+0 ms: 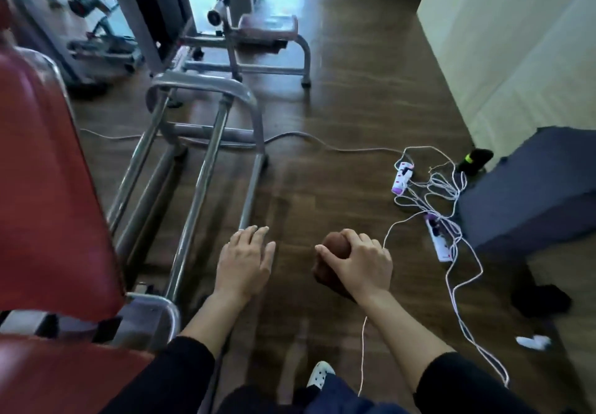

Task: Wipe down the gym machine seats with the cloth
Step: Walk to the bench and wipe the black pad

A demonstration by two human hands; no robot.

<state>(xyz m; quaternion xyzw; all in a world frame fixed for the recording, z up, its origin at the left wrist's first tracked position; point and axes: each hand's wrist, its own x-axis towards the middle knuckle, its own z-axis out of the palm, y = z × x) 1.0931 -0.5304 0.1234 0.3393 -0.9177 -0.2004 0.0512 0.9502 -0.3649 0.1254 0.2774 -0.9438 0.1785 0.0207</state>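
Two grips reach out above the wooden floor point(322, 107). The right grip point(358, 265) has its fingers and thumb curled round a bunched brown cloth point(332, 247), balled up in the fist. The left grip point(245, 262) is spread flat, palm down, fingers straight and holding nothing. The cloth is well apart from the red seat pad point(48, 187) that fills the left side, with a second red pad point(48, 375) below it. Just left of the left grip run the grey rails of the machine frame point(193, 187). Farther along the floor stands another machine with a pale seat point(267, 24). To the right lie two white power strips point(403, 178) among tangled white cables point(451, 194), near a dark blue padded block point(532, 187) by the wall point(516, 42). A white shoe point(319, 373) shows between the black sleeves point(180, 371).
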